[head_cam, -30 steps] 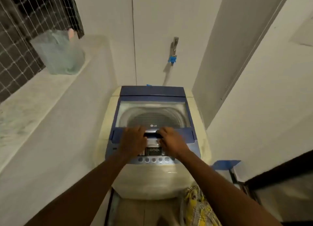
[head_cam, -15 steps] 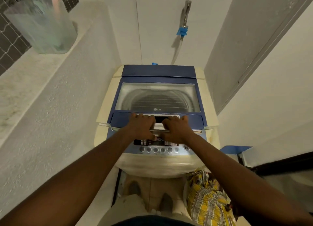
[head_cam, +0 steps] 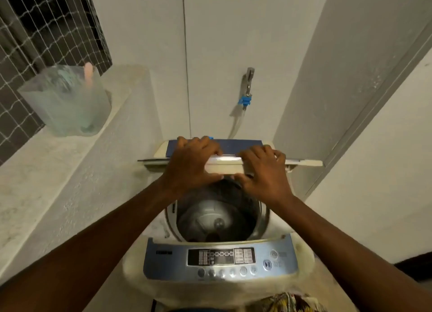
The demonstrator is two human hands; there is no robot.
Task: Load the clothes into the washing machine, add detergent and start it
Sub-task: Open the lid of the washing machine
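Fingers of left hand and right hand curl round the raised lid (drum exposed below).

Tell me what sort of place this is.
Probably a narrow home laundry nook or utility balcony. A top-loading washing machine fills the end, its lid gripped by the left hand and right hand; a wall tap with a hose sits above it; a netted window runs beside a ledge.
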